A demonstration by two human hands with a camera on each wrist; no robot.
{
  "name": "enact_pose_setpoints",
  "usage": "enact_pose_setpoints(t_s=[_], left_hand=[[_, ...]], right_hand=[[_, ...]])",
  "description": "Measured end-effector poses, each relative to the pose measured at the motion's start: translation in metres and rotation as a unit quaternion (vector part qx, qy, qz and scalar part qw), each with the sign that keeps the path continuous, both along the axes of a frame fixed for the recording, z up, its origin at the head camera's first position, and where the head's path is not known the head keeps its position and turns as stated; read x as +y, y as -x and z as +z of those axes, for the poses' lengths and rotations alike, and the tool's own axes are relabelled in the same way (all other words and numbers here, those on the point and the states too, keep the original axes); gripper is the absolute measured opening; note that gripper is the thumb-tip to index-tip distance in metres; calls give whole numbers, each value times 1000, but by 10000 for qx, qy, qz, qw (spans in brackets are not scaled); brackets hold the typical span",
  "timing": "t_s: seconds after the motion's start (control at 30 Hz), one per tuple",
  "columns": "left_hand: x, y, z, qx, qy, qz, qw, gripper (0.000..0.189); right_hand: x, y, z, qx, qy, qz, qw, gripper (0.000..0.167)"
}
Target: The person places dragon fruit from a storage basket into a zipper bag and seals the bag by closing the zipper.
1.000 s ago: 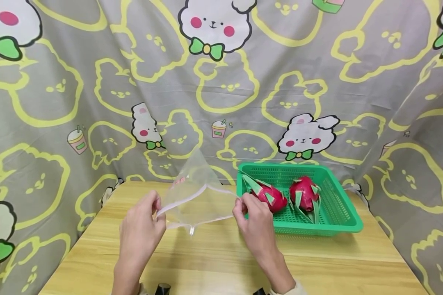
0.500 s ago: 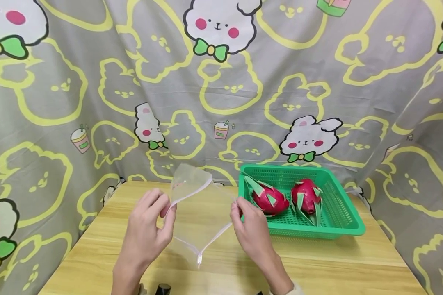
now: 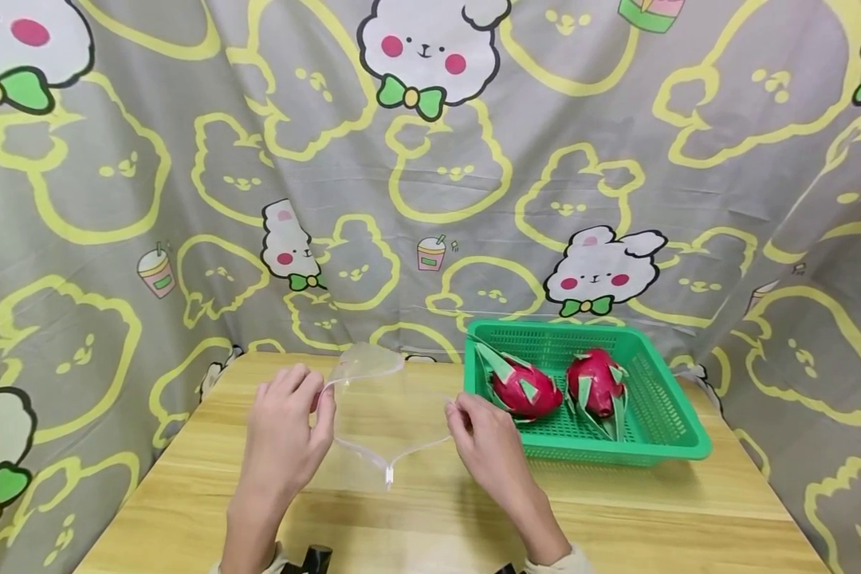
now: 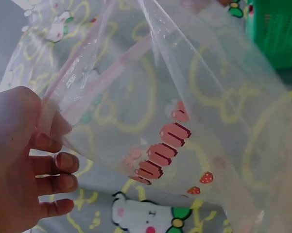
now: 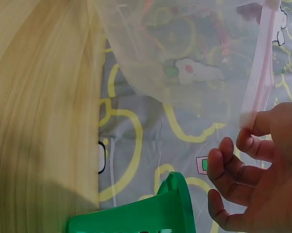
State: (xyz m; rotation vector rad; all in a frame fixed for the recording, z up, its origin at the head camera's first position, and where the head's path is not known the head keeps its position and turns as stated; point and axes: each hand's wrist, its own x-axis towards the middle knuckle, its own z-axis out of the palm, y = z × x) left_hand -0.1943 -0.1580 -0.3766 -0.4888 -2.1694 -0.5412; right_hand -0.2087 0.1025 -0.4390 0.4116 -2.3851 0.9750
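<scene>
A clear zip bag point(image 3: 364, 363) with a pale pink zip edge and a white slider point(image 3: 390, 476) is stretched between both hands over the table. My left hand point(image 3: 287, 426) pinches one side of its mouth between thumb and forefinger. On the opposite side, my right hand point(image 3: 489, 438) pinches the rim the same way, other fingers loosely curled. The mouth gapes wide. In the left wrist view, red lettering point(image 4: 161, 154) and small strawberry prints show on the plastic bag. Nothing shows inside it. Just right of my right hand, two red dragon fruits point(image 3: 527, 391) lie in a green basket point(image 3: 670, 391).
The wooden table point(image 3: 402, 526) runs under both hands to a grey cartoon-print curtain point(image 3: 459, 239) hanging behind and at the sides. The green basket's near left corner is close to my right hand. Dark straps show at both wrists.
The bag's mouth has spread wider, and its raised far end has sunk toward the table. My left hand has shifted slightly right and its grip has turned. The basket and fruits stay put.
</scene>
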Motion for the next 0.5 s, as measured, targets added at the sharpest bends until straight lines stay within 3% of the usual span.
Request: enact_pose_setpoints(t_s=[0.27,0.5], left_hand=[[11,13,-8,165,-178,167,9996,31],[10,24,-14,255,-458,288,9982,29]], right_hand=[[-5,0,-2,19,9,200,9998,26],[-1,-1,1,197,-36,69,9998,23]])
